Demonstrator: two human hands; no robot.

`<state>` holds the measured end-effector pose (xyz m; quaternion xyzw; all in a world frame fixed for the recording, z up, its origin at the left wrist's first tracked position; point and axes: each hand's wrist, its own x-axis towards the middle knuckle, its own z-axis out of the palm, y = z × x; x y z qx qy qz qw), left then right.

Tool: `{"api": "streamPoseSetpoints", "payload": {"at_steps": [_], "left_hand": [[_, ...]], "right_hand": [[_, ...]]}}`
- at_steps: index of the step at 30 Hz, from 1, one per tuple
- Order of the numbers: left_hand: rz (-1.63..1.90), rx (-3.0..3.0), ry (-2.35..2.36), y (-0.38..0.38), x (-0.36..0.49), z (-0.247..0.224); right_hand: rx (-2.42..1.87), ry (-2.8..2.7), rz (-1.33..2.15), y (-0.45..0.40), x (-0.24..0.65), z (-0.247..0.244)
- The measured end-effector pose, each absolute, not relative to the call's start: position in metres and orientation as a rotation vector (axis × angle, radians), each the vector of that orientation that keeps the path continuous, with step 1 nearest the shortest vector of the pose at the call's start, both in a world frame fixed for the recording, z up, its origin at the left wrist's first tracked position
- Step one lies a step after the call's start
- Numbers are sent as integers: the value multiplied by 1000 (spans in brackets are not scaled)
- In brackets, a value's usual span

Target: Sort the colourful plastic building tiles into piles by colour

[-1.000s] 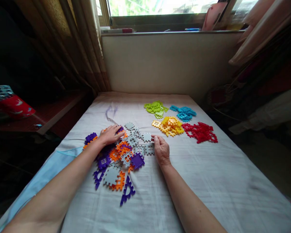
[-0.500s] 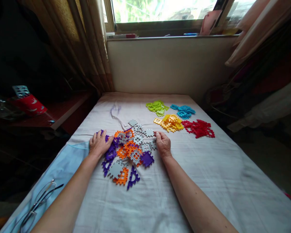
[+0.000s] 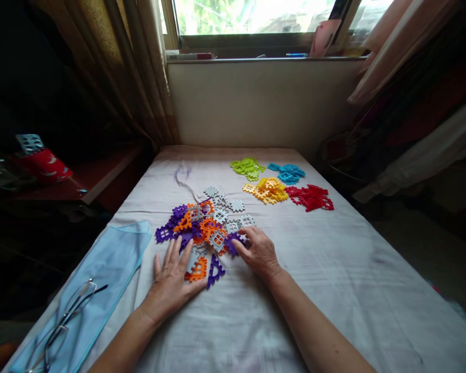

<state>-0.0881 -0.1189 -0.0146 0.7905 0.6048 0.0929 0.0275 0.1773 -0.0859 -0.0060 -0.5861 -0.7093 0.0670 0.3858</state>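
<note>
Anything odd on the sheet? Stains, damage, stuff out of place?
One thing: a purplish mark on the pale sheet, beyond the mixed pile. It stands out against its plain surroundings; stain or print, can't tell.

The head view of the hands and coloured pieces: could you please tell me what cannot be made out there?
All in the head view:
Mixed pile: lower pieces hidden by those on top; no sure count.
Left hand: hides whatever lies beneath it.
Purple square piece: partly covered by the right hand; whether it is gripped cannot be told.
Blue cloth: lower end cut off by the bottom edge.
</note>
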Motion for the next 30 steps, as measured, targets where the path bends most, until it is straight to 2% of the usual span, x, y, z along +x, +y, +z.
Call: {"api": "streamPoseSetpoints", "payload": {"at_steps": [8, 15, 18, 23, 30], "left_hand": [[392, 2441, 1807, -95, -51, -13], [806, 2368, 1808, -94, -62, -11], [918, 2517, 1616, -99, -61, -2], [733, 2807, 1213, -106, -48, 7], [672, 2807, 1192, -106, -45, 3]], "right_hand": [[-1619, -1999, 130, -96, 175, -2], [-1567, -2060, 110, -97, 180, -1], [-1563, -2051, 97, -96, 181, -2], [-1537, -1957, 147, -92, 192, -5], [-1745, -1513, 278, -82, 235, -5]]}}
